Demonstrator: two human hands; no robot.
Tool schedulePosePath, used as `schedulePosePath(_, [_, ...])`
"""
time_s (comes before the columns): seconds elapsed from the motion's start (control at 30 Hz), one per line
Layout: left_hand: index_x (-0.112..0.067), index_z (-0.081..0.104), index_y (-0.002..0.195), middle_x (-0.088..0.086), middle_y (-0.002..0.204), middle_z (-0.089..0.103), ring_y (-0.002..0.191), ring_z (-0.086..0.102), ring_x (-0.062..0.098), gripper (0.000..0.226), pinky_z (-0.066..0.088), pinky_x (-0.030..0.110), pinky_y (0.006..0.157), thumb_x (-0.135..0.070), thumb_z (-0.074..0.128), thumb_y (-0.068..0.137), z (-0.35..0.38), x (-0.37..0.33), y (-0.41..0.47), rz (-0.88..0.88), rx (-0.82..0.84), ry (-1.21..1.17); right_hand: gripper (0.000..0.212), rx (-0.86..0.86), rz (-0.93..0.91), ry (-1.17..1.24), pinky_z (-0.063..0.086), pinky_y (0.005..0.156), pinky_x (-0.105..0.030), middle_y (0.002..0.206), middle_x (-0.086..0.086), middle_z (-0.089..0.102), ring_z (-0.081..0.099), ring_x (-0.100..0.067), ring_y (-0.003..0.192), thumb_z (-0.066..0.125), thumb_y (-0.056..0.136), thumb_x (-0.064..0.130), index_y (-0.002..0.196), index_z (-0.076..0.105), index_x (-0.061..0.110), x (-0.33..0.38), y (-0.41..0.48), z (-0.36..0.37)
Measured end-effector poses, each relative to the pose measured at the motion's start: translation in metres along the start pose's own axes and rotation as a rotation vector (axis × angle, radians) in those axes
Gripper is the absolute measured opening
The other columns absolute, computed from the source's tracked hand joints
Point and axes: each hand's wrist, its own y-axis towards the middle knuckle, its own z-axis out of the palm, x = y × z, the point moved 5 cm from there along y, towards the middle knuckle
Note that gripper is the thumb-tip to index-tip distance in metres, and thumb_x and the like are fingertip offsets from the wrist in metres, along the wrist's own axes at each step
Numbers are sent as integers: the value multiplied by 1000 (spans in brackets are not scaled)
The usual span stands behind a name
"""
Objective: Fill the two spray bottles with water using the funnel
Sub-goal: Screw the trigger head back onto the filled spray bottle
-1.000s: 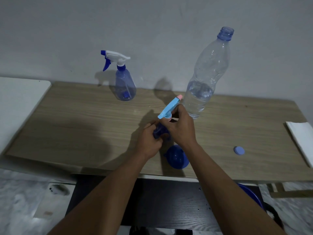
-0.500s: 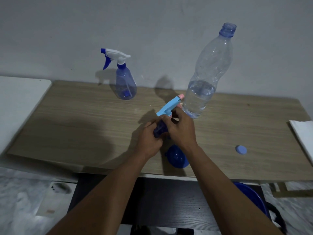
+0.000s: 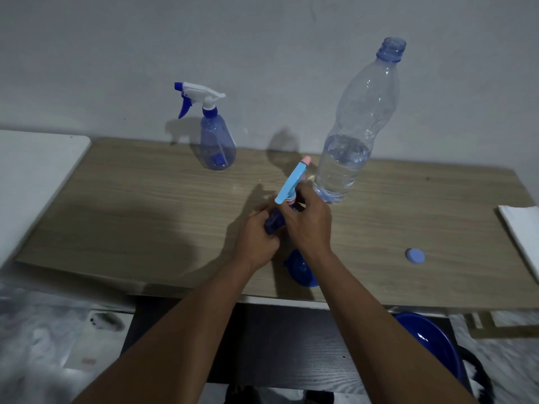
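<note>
Over the middle of the wooden table [image 3: 145,217], my left hand [image 3: 256,239] grips the dark blue body of a small spray bottle [image 3: 274,221]. My right hand [image 3: 309,221] is closed around its neck, just under the light blue spray head [image 3: 291,183] with a pink tip. A blue funnel [image 3: 302,271] lies on the table under my right wrist, partly hidden. A second spray bottle [image 3: 217,144], clear blue with a white and blue trigger, stands at the back. A tall uncapped water bottle [image 3: 354,135], about one third full, stands right behind my hands.
A small blue bottle cap [image 3: 414,255] lies on the table at the right. A white cloth or paper [image 3: 522,237] lies at the right edge. A white surface [image 3: 32,170] adjoins the table on the left. A blue basin [image 3: 431,345] sits below the front edge.
My hands stay on the small spray bottle; the spray head has tilted slightly more upright. The view has shifted a little.
</note>
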Motion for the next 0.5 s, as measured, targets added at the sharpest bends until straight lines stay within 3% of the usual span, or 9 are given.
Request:
schedulePosePath(0.1, [-17, 71, 110, -3, 109, 65, 96, 64, 6, 39, 48, 14, 82, 0, 65, 75, 1, 0, 0, -20, 11, -9, 15, 18, -20, 5, 57, 73, -44, 84, 8, 68, 66, -9, 81, 67, 91, 35, 90, 61, 22, -2, -2, -2])
schedulePosePath(0.17, [-19, 69, 118, -4, 112, 63, 95, 61, 0, 48, 44, 6, 84, -1, 66, 74, 0, -2, 0, 15, 5, 0, 15, 31, -29, 22, 57, 75, -41, 88, 8, 70, 67, -7, 84, 64, 93, 35, 95, 63, 20, -1, -2, -3])
schedulePosePath(0.3, [-13, 69, 120, -3, 107, 59, 92, 58, 3, 49, 37, -2, 76, 4, 65, 74, -3, -6, -2, 21, -10, 40, 22, -20, 36, 93, 55, 78, -24, 94, 14, 71, 66, 3, 91, 75, 86, 34, 97, 63, 20, -2, -1, -5])
schedulePosePath(0.5, [-14, 71, 114, -7, 102, 53, 84, 55, 1, 40, 35, -4, 71, -1, 68, 76, -3, -1, 0, 6, -19, 93, 33, -32, 48, 85, 55, 76, -22, 92, 16, 69, 65, 5, 90, 81, 80, 37, 98, 58, 21, -2, 0, -5])
